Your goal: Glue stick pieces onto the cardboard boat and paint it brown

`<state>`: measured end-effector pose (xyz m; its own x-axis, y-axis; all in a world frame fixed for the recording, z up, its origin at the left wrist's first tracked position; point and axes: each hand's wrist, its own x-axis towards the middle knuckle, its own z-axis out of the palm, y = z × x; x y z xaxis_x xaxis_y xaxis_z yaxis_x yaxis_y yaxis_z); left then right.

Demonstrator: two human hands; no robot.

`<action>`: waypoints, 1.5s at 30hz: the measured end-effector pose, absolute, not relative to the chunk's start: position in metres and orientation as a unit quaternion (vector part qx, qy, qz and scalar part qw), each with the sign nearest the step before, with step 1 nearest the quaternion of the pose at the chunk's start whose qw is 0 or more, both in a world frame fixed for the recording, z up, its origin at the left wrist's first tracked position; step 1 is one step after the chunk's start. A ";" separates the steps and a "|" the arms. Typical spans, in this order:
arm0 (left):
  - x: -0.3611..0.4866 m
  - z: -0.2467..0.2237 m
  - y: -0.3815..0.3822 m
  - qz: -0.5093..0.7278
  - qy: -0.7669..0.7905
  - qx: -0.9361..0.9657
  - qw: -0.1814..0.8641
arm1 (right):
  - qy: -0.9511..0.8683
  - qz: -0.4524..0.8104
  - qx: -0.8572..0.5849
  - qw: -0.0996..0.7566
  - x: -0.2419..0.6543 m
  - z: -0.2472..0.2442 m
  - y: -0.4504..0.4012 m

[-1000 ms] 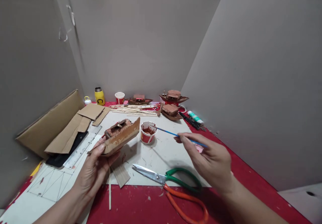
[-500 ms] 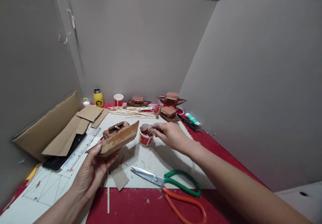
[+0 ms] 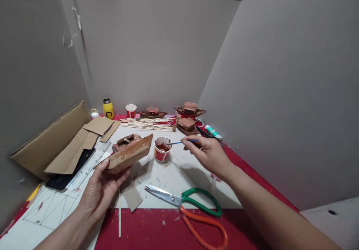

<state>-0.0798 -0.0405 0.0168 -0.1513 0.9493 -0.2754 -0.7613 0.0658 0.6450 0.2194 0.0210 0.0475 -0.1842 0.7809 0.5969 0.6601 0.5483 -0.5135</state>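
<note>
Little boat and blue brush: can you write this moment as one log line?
left hand: holds tilted little boat; right hand: holds blue brush, tip at mouth of paint cup; scissors: lying down, handles apart

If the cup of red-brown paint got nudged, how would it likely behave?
The paper cup would probably shift easily, as its walls look thin and light. Knocked over, it might roll, given its round sides. Its top is open, so any runny red-brown paint could spill onto the white sheet beneath.
</note>
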 end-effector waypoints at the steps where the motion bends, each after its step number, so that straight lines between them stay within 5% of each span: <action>1: -0.080 0.017 -0.040 0.672 0.356 0.129 0.637 | -0.762 0.072 -0.467 0.442 0.220 0.045 0.020; 12: -0.081 0.019 -0.041 0.649 0.356 0.130 0.660 | -0.639 0.147 -0.367 0.660 0.205 0.035 -0.041; 19: -0.081 0.022 -0.041 0.643 0.355 0.129 0.666 | -0.690 0.188 -0.258 0.650 0.186 0.024 -0.061; 36: -0.076 0.024 -0.046 0.641 0.353 0.123 0.670 | -0.745 0.154 -0.250 0.599 0.176 0.021 -0.064; 45: -0.076 0.024 -0.047 0.644 0.340 0.132 0.673 | -0.681 0.128 -0.289 0.660 0.185 0.015 -0.064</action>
